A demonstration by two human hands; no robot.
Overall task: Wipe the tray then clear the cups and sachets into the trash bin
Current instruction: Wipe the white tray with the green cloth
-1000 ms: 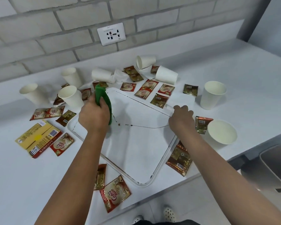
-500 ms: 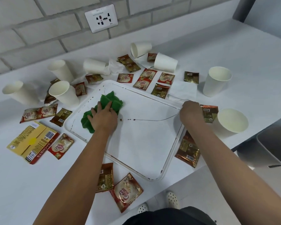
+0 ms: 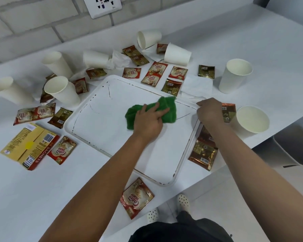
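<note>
Green crumpled cloth (image 3: 151,111) lies under my flat, pressing left hand (image 3: 150,120) on the white plastic tray (image 3: 80,117), just left of my right hand (image 3: 209,111), whose curled fingers grip the tray's right rim; brown streaks remain leftward.

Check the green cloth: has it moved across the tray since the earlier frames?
Yes. The green cloth under the left hand has swept from the tray's left part toward the right rim that the right hand grips.
</note>
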